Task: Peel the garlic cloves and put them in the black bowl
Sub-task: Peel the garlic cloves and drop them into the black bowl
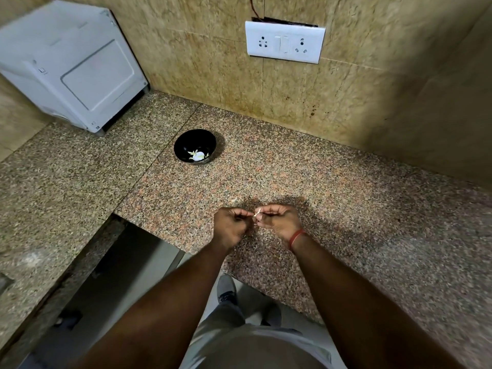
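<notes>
1. Your left hand [231, 227] is curled nearly into a fist above the near part of the counter [346, 198], its fingertips meeting those of the other hand.
2. Your right hand [278, 221] is curled too, and its thumb and fingers pinch a small pale piece, the garlic clove [257, 212], which pokes out between the two hands.
3. You cannot tell whether the left fingers actually grip the clove or only touch it; most of the clove is hidden by your fingers.
4. A red thread band [296, 238] sits on your right wrist.
5. The black bowl [195, 146] stands farther away and to the left, well apart from your hands, with white garlic pieces [197, 155] lying in its bottom.
6. A white appliance [72, 65] sits at the far left of the counter, against the wall.
7. A white switch plate [285, 41] with two sockets is on the tiled far wall, to the right of the bowl.
</notes>
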